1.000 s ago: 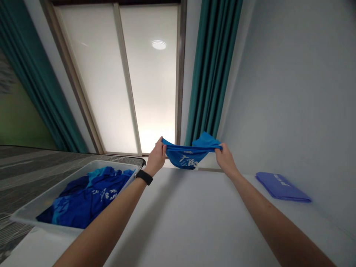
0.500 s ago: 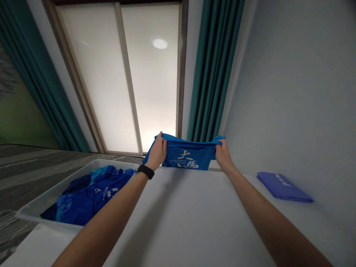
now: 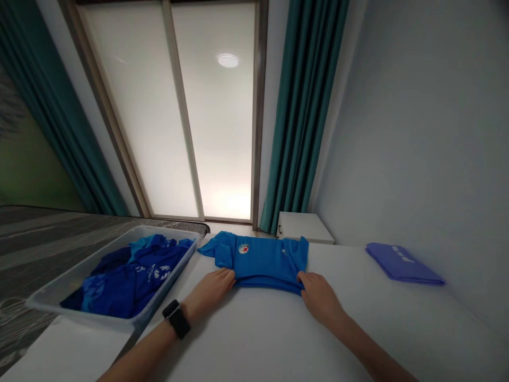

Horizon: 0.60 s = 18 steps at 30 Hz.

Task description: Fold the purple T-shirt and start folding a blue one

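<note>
A blue T-shirt (image 3: 264, 261) lies on the white table (image 3: 254, 334), doubled over along its near edge, with a small red-and-white print on its chest. One sleeve spreads out to the left; the right sleeve is bunched inward. My left hand (image 3: 214, 289), below a black watch on the wrist, grips the near left corner of the cloth. At the near right corner my right hand (image 3: 318, 296) pinches the fabric between thumb and fingers. The fingertips of both hands are partly hidden by the cloth.
To the left stands a clear plastic bin (image 3: 43, 302) holding crumpled blue clothes (image 3: 131, 281). A folded purple-blue garment (image 3: 403, 263) lies at the right by the wall. Behind the table are a small white cabinet (image 3: 304, 227), a green curtain (image 3: 306, 111) and frosted sliding doors (image 3: 217, 127).
Both hands have come down and nearer with the T-shirt, which hung raised beyond the table and now rests on it. Its white lettering no longer shows; the chest print does.
</note>
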### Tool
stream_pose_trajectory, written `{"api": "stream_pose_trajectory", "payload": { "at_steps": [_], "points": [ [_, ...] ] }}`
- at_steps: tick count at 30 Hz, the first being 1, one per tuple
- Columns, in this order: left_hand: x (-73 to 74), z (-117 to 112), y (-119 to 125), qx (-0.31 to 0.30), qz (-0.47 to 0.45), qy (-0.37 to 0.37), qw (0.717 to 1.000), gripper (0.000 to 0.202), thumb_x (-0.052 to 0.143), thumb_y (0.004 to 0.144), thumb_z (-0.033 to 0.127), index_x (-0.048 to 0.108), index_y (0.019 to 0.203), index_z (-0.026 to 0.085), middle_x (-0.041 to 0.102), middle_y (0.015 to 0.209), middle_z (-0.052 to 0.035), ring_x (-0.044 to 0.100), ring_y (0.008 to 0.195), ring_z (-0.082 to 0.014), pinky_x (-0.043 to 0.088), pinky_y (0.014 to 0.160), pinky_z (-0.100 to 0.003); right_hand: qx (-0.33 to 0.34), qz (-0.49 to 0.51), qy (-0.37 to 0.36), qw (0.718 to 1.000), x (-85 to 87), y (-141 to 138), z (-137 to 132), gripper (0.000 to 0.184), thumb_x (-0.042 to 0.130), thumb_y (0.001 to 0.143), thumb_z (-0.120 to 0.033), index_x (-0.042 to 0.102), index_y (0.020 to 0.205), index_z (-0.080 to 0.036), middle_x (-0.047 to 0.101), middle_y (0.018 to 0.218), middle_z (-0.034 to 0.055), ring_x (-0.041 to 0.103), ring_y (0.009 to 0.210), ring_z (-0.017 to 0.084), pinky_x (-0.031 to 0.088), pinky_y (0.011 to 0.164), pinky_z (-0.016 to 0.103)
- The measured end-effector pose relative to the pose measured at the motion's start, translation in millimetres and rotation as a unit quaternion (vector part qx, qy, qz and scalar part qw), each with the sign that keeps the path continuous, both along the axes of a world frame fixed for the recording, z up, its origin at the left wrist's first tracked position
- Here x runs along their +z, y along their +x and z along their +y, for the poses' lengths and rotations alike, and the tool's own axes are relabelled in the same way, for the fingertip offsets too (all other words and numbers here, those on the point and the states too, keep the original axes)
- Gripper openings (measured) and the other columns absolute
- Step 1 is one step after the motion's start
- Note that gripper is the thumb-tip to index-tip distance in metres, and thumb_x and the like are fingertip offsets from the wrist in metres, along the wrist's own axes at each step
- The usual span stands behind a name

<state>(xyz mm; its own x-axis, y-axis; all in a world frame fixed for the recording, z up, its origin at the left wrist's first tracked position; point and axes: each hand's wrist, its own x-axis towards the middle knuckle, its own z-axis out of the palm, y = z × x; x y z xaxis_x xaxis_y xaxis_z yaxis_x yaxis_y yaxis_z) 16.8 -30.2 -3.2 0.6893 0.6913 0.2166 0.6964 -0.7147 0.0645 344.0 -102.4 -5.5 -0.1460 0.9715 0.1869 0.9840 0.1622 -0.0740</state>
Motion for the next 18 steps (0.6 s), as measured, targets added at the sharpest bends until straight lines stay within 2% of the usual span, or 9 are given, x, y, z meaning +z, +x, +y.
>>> {"api": "stream_pose_trajectory", "payload": {
  "at_steps": [4, 8, 11, 14, 16, 18],
  "points": [
    [-1.3, -20.7, -2.5, -0.031, 0.043, 0.066, 0.996, 0.027, 0.033, 0.103, 0.024, 0.051, 0.085, 0.019, 0.062, 0.083, -0.0049, 0.058, 0.074, -0.0206, 0.039, 0.068, -0.032, -0.022, -0.072, 0.052, 0.996, -12.9, -6.2, -23.5, 0.024, 0.049, 0.077, -0.004, 0.06, 0.091, -0.02, 0.064, 0.099, 0.0088, 0.057, 0.092, 0.024, 0.038, 0.081, 0.035],
    [-0.6, -39.1, -0.7, -0.059, 0.063, 0.092, 0.992, 0.025, 0.036, 0.102, 0.02, 0.051, 0.083, 0.019, 0.062, 0.073, -0.0018, 0.056, 0.063, -0.018, 0.035, 0.066, -0.032, -0.025, -0.076, 0.113, 0.99, -23.6, -4.9, -40.0, 0.022, 0.055, 0.072, -0.005, 0.062, 0.087, -0.019, 0.064, 0.101, 0.0116, 0.057, 0.094, 0.029, 0.041, 0.083, 0.041],
    [1.6, -51.4, -3.1, -0.07, 0.068, 0.092, 0.991, 0.023, 0.037, 0.101, 0.019, 0.052, 0.083, 0.019, 0.059, 0.066, 0.0001, 0.052, 0.058, -0.0163, 0.033, 0.066, -0.033, 0.071, -0.031, 0.175, 0.982, -30.1, 1.4, -50.0, 0.03, 0.053, 0.068, -0.002, 0.062, 0.091, -0.019, 0.065, 0.114, 0.0109, 0.054, 0.111, 0.029, 0.036, 0.1, 0.045],
    [9.9, -57.7, -7.4, -0.091, 0.043, 0.054, 0.993, 0.025, 0.038, 0.1, 0.021, 0.052, 0.08, 0.02, 0.058, 0.07, -0.001, 0.053, 0.067, -0.0176, 0.034, 0.07, -0.033, 0.176, 0.024, 0.179, 0.968, -31.3, 7.5, -57.8, 0.037, 0.047, 0.07, 0.002, 0.061, 0.096, -0.021, 0.068, 0.106, 0.0036, 0.057, 0.107, 0.02, 0.026, 0.113, 0.041],
    [18.0, -58.0, -7.9, -0.084, 0.002, 0.013, 0.996, 0.027, 0.035, 0.101, 0.022, 0.052, 0.08, 0.02, 0.059, 0.078, -0.0023, 0.053, 0.075, -0.0186, 0.036, 0.073, -0.033, 0.179, 0.045, 0.17, 0.968, -29.6, 9.5, -60.6, 0.035, 0.044, 0.074, 0.001, 0.061, 0.095, -0.022, 0.068, 0.091, 0.0012, 0.06, 0.092, 0.018, 0.028, 0.111, 0.04],
    [25.0, -56.8, -4.1, -0.052, -0.038, -0.019, 0.998, 0.023, 0.035, 0.101, 0.025, 0.054, 0.09, 0.02, 0.06, 0.088, -0.004, 0.053, 0.082, -0.0196, 0.038, 0.075, -0.033, 0.161, 0.051, 0.172, 0.97, -28.2, 10.1, -61.1, 0.034, 0.041, 0.079, 0.0, 0.062, 0.095, -0.022, 0.066, 0.083, 0.001, 0.06, 0.083, 0.017, 0.034, 0.105, 0.04]
  ]
}}
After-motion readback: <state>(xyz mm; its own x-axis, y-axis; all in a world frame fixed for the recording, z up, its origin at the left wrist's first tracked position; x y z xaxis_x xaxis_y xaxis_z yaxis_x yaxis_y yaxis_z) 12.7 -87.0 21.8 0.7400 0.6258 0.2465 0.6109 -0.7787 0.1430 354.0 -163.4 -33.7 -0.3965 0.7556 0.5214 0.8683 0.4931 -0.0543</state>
